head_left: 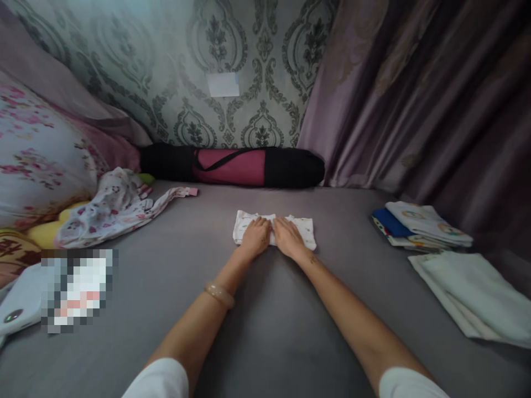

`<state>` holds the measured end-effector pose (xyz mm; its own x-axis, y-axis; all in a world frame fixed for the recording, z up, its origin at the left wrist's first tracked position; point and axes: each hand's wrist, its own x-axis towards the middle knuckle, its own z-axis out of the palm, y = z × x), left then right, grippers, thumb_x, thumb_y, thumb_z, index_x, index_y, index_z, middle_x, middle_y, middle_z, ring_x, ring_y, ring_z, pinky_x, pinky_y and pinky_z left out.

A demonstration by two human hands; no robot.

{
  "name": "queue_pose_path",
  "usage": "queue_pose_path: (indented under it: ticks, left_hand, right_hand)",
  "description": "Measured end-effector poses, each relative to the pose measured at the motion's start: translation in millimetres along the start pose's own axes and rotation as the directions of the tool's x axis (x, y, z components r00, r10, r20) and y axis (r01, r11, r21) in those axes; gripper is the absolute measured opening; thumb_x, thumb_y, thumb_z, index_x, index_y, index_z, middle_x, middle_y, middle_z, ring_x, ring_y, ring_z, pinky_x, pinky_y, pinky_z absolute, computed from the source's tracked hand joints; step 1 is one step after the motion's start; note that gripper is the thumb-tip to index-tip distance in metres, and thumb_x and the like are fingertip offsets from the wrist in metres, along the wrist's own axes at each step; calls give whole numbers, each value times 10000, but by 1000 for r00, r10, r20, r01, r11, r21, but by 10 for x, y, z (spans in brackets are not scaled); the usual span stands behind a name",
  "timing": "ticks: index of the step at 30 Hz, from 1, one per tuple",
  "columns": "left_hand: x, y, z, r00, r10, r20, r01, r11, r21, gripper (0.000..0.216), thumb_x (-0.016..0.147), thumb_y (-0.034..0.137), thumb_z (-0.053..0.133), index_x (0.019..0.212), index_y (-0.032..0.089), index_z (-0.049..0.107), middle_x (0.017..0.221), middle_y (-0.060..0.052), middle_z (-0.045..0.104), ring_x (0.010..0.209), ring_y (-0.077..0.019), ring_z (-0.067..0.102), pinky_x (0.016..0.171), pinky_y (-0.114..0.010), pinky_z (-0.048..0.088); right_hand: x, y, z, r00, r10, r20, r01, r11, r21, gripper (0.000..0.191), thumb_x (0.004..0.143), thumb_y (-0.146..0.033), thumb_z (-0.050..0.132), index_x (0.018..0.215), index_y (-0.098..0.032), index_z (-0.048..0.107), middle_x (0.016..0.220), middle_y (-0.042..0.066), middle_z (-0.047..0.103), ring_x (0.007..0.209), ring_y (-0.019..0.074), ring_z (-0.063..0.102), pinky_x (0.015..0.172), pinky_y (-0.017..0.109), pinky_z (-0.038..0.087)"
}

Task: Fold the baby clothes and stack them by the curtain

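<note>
A small white folded cloth (307, 231) with a faint print lies on the grey sheet (265, 326) in front of me. My left hand (256, 235) rests flat on its left half, fingers stretched forward. On the right half my right hand (288, 236) presses down the same way, its fingertips close to the left hand's. Both palms hide the middle of the cloth. Its left and right ends show past my hands. A pale bangle (219, 295) circles my left wrist.
Folded clothes (427, 224) are stacked at the right, with a pale folded cloth (477, 296) nearer. A long black and maroon bag (230, 166) lies along the wall. Left are a crumpled printed garment (120, 210), a floral pillow (41, 155) and a white device (29, 293).
</note>
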<state>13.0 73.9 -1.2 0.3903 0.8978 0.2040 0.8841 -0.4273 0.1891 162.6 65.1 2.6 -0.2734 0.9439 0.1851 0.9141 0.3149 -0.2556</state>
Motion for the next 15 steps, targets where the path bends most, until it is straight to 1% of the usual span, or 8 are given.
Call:
queue_pose_path:
  ticks: [2,4,7,9,12,15]
  left_hand:
    - [26,74,119,1000,-10,29,9,1000,26,403,957,205,319,1304,97,492,1389,-160,508,1323,-262,421,1097,-421,304]
    - [9,77,188,998,-44,37,42,997,59,459,974,261,292,1381,101,432,1466,-153,429,1382,-277,344,1127,-460,255]
    - [-45,1,205,997,-62,40,58,993,104,522,990,384,252,1431,143,394,1507,-135,376,1413,-288,290,1137,-478,226]
    - [-72,-64,191,997,-67,43,61,990,131,559,986,441,246,1444,152,382,1523,-132,348,1418,-292,278,1139,-468,220]
    - [-97,-182,163,997,-75,38,68,985,156,631,971,515,236,1454,132,370,1525,-142,341,1414,-295,287,1146,-449,209]
    - [-126,-333,125,996,-64,59,55,989,140,694,961,562,189,1481,122,317,1529,-141,333,1421,-286,274,1158,-448,181]
  right_hand:
    - [-30,-37,80,999,-14,35,13,999,29,482,985,-245,262,1394,-69,447,1476,135,425,1380,243,343,1143,387,221]
    - [-53,-34,131,998,-8,57,6,999,46,514,992,-283,239,1427,-67,407,1504,125,383,1404,238,303,1160,395,186]
    - [-85,20,138,998,-28,64,26,999,38,561,996,-360,217,1450,-72,379,1519,121,357,1420,243,267,1169,412,152]
    - [-104,68,112,996,-36,81,34,999,24,598,992,-409,205,1462,-73,358,1530,127,330,1428,247,247,1171,427,134]
    - [-123,157,60,990,-40,134,40,999,6,633,981,-440,195,1479,-70,324,1553,134,271,1444,241,202,1174,422,121]
    - [-133,274,11,982,-58,182,60,998,-2,635,975,-436,184,1490,-85,306,1566,126,238,1457,236,153,1177,414,113]
